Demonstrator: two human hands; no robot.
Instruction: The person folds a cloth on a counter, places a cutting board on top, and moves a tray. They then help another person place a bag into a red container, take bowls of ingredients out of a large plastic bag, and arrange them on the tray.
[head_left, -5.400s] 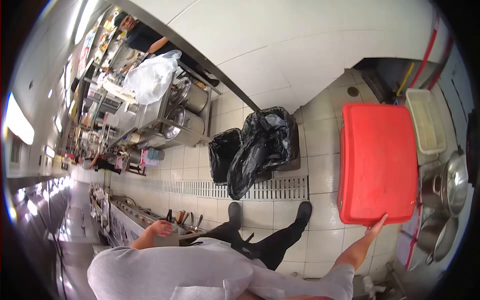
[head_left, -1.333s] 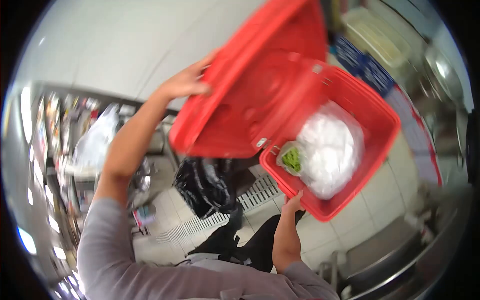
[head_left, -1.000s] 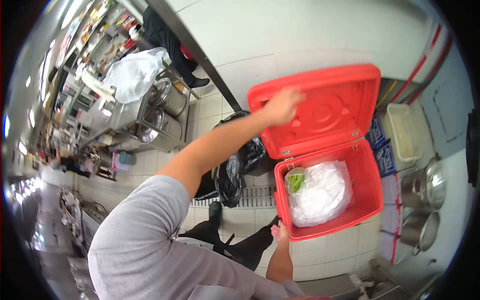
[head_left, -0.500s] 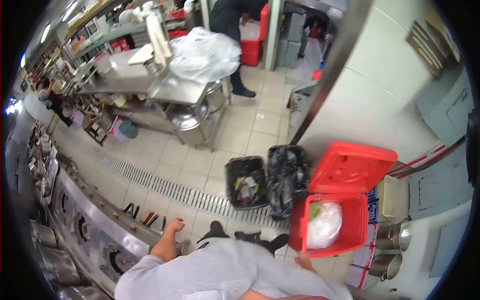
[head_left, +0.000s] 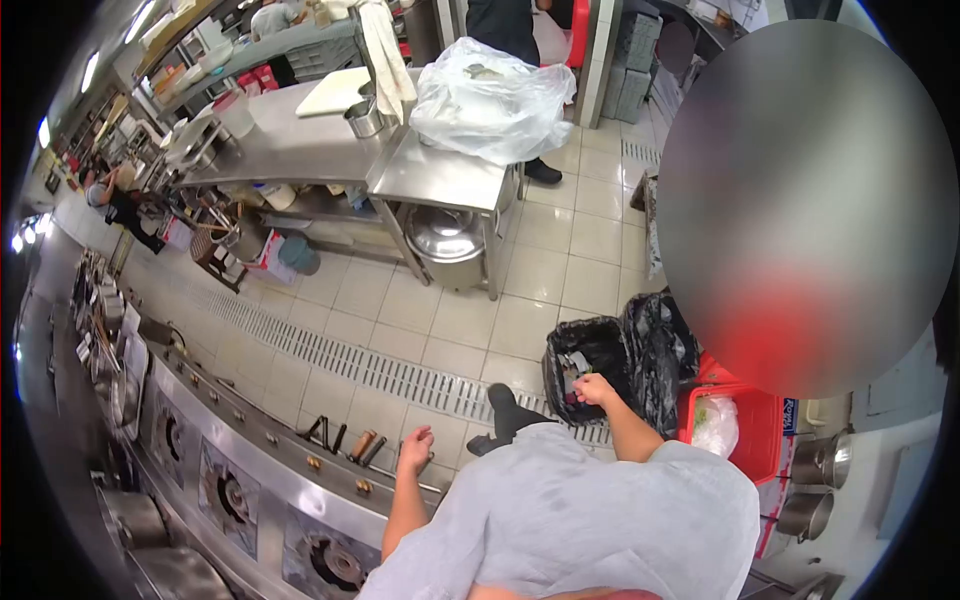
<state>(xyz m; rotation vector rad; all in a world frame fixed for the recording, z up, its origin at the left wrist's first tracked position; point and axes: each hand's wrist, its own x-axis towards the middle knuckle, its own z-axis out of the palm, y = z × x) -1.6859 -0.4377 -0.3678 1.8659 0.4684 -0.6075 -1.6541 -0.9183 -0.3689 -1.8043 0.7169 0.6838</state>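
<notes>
My left hand [head_left: 415,448] hangs beside the stove front, near several dark- and brown-handled tools [head_left: 367,447]. Its fingers are loosely bent and apart, with nothing seen in them. In front of my body, my right hand [head_left: 595,389] is over the near part of a bin lined with a black bag [head_left: 600,345]. Its fingers are curled closed, and whatever they may hold is hidden. Some rubbish lies inside the bin. Close to my right arm is a red box [head_left: 765,440] with a white plastic bag [head_left: 716,428] in it.
A steel table [head_left: 450,180] ahead carries a large clear plastic bag [head_left: 490,100]. A drain grate [head_left: 390,377] crosses the tiled floor. The stove [head_left: 235,495] runs along my left, steel pots [head_left: 820,462] stand at right. Other people are farther back. A blurred patch covers the upper right.
My view has turned and moved left. My right hand has come from beside the red box to over the bin. My left hand now appears more loosely opened.
</notes>
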